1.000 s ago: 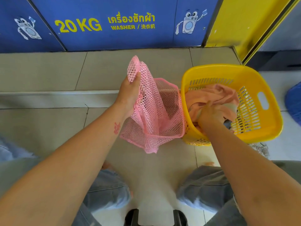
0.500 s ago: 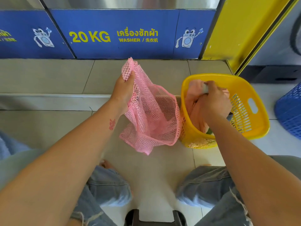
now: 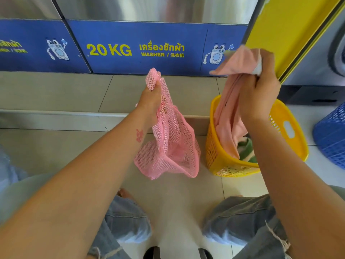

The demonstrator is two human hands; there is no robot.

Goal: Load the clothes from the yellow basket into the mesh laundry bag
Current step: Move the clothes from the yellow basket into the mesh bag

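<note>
My left hand (image 3: 151, 101) grips the top edge of a pink mesh laundry bag (image 3: 173, 144), which hangs open and looks to hold nothing, just left of the basket. The yellow basket (image 3: 291, 139) stands on the tiled floor at the right. My right hand (image 3: 261, 90) is closed on a peach-pink garment (image 3: 231, 116) and holds it up above the basket; its lower part still trails inside. A green and white striped piece of clothing (image 3: 247, 148) lies deeper in the basket.
A blue-fronted 20 KG washer (image 3: 141, 47) stands on a raised tiled step straight ahead. A yellow panel (image 3: 291, 25) rises at the upper right. A blue basket (image 3: 332, 135) sits at the right edge. My knees in jeans are at the bottom.
My right hand has risen out of the yellow basket, pulling the peach-pink garment upward. The left hand has kept its hold on the mesh bag.
</note>
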